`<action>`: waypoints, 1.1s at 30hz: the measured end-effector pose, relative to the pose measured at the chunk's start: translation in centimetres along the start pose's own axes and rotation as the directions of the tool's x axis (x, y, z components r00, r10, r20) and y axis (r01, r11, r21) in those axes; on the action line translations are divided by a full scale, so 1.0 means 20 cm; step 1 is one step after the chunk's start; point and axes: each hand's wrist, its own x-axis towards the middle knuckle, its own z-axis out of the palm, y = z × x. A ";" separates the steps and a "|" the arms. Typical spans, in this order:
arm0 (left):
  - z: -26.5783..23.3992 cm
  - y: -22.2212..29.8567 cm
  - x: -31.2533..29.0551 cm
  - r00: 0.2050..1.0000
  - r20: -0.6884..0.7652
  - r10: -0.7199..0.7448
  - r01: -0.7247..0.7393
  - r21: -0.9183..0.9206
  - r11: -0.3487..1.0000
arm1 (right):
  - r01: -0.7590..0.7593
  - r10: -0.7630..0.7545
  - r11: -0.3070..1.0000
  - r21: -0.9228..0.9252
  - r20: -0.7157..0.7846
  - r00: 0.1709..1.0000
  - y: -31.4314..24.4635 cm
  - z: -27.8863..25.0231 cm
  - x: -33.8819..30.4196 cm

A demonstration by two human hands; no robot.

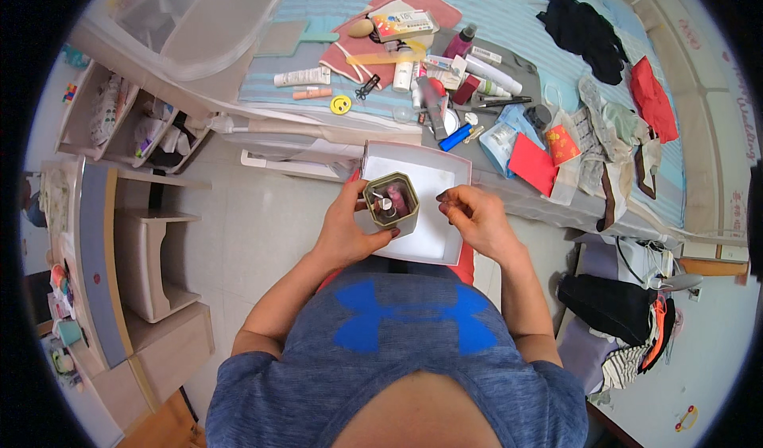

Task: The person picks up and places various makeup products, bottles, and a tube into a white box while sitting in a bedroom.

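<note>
My left hand is wrapped round an open tin with cut corners and a gold-coloured rim. Inside it lie a pink item and small light-coloured pieces, too small to name. The tin is held over a shallow white box on my lap. To the right of the tin, above the box's right side, my right hand has its thumb and fingers pinched together. Whatever may be between those fingertips is too small to make out.
Ahead stands a bed spread with bottles, tubes, a pink cloth, a blue lighter-like item and red envelopes. Clothes lie on its right. A desk and open shelves stand left; a bag and clothes are at right.
</note>
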 end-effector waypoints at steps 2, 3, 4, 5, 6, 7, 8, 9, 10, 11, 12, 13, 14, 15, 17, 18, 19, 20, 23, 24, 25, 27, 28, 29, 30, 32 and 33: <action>0.00 -0.02 0.00 1.000 0.003 -0.019 0.019 0.007 1.000 | -0.008 0.008 1.000 0.007 0.004 1.000 -0.01 0.01 0.00; 0.01 -0.02 0.00 0.999 0.010 -0.047 0.047 0.013 0.999 | 0.000 0.000 1.000 0.002 -0.001 1.000 0.00 0.02 0.00; 0.01 -0.01 -0.01 0.994 0.040 -0.104 0.102 0.041 0.994 | 0.010 -0.010 1.000 -0.004 0.008 1.000 0.02 0.03 0.00; 0.02 -0.03 -0.02 0.993 0.060 -0.100 0.096 0.054 0.994 | 0.022 -0.022 1.000 -0.008 0.019 1.000 0.03 0.04 0.00; 0.02 -0.05 -0.02 0.997 0.060 -0.052 0.049 0.047 0.998 | -0.003 0.003 1.000 -0.005 0.043 0.999 0.02 0.04 0.00; 0.02 -0.06 -0.02 0.998 0.059 -0.004 0.002 0.041 0.999 | 0.007 -0.006 1.000 -0.008 0.041 0.999 0.02 0.04 0.00; 0.02 -0.05 -0.02 0.998 0.056 0.001 -0.004 0.041 0.999 | -0.019 0.020 1.000 -0.007 0.053 0.998 0.01 0.04 0.00; 0.01 -0.04 -0.02 0.998 0.057 -0.007 0.006 0.032 0.999 | -0.045 0.046 0.999 -0.006 0.065 0.997 0.01 0.04 0.00; 0.01 -0.03 -0.01 0.998 0.057 -0.016 0.015 0.024 1.000 | -0.040 0.041 0.999 -0.009 0.062 0.997 0.01 0.04 0.00; 0.01 -0.03 -0.01 0.998 0.055 -0.009 0.008 0.025 1.000 | -0.044 0.045 0.999 -0.020 0.067 0.997 0.02 0.05 0.00; 0.01 -0.04 0.00 0.999 0.035 0.001 -0.002 0.021 1.000 | -0.048 0.050 0.998 -0.031 0.071 0.996 0.03 0.05 0.00; 0.00 -0.05 0.00 1.000 0.015 0.012 -0.012 0.019 1.000 | -0.052 0.055 0.998 -0.043 0.075 0.996 0.03 0.05 0.00; 0.00 -0.04 0.00 1.000 0.016 0.020 -0.020 0.019 1.000 | -0.048 0.051 0.998 -0.045 0.068 0.996 0.04 0.05 0.00; -0.01 -0.02 0.00 0.999 0.038 -0.028 0.027 0.025 0.999 | -0.050 0.054 0.997 -0.062 0.078 0.995 0.04 0.05 0.00; -0.01 -0.02 0.00 0.996 0.062 -0.067 0.065 0.034 0.997 | -0.048 0.054 0.996 -0.080 0.080 0.995 0.05 0.05 0.00; 0.00 -0.04 -0.01 0.998 0.050 -0.035 0.034 0.029 0.999 | -0.050 0.055 0.997 -0.064 0.085 0.995 0.06 0.06 0.00; 0.00 -0.04 -0.01 0.999 0.039 -0.003 0.002 0.024 1.000 | -0.052 0.056 0.997 -0.048 0.089 0.994 0.06 0.06 0.00; 0.00 -0.03 0.00 0.999 0.049 0.000 -0.001 0.020 1.000 | -0.055 0.061 0.996 -0.073 0.091 0.994 0.06 0.06 0.00; 0.00 -0.02 0.00 0.997 0.073 -0.004 0.003 0.011 1.000 | -0.049 0.056 0.995 -0.090 0.085 0.995 0.06 0.06 -0.01; 0.01 -0.03 0.00 0.999 0.054 -0.001 -0.001 0.035 0.999 | -0.053 0.060 0.994 -0.090 0.073 0.996 0.07 0.06 -0.01; 0.01 -0.02 0.00 0.998 0.064 0.007 -0.009 0.035 0.999 | -0.043 0.051 0.993 -0.111 0.077 0.996 0.09 0.07 0.00; 0.00 0.01 0.00 0.998 0.057 -0.001 -0.004 0.083 0.997 | -0.036 0.046 0.991 -0.130 0.072 0.996 0.13 0.08 0.00; 0.01 -0.02 0.00 0.999 0.042 0.023 -0.026 0.077 0.997 | 0.003 0.004 0.991 -0.133 0.055 0.998 0.14 0.08 -0.01; 0.01 -0.03 0.00 0.999 0.047 0.027 -0.030 0.079 0.996 | 0.045 -0.040 0.990 -0.135 0.041 0.998 0.15 0.08 -0.01; 0.02 -0.03 0.00 0.999 0.042 0.019 -0.022 0.070 0.997 | 0.043 -0.039 0.990 -0.134 0.034 0.999 0.14 0.08 -0.01; 0.02 -0.02 0.00 0.999 0.044 0.015 -0.017 0.062 0.998 | -0.022 0.030 0.993 -0.112 0.073 0.997 0.13 0.07 -0.02; 0.02 -0.01 0.01 0.999 0.042 -0.001 -0.002 0.085 0.996 | -0.026 0.033 0.993 -0.111 0.067 0.997 0.12 0.07 -0.02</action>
